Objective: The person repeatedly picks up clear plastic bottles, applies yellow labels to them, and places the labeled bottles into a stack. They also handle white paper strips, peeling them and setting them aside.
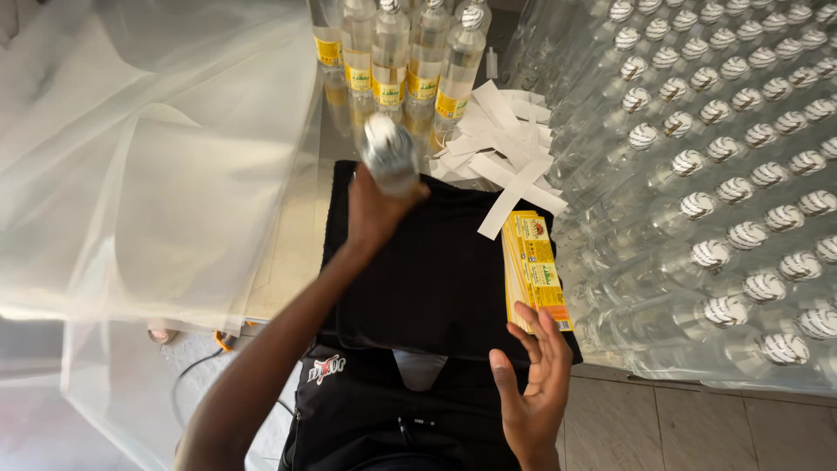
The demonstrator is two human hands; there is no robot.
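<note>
Bottle [389, 155], clear and blurred, sits at twelve o'clock, gripped in my left hand [373, 209] over the black cloth [436, 270]. My right hand [534, 384], fingers spread, touches the yellow label stack [534, 266] at four o'clock; I judge a careless brush could scatter it.

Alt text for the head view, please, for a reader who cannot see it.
The person's left hand grips a clear bottle above a black cloth, while the open right hand touches a stack of yellow labels. Unlabelled bottles lie stacked at right; labelled ones stand behind.
</note>
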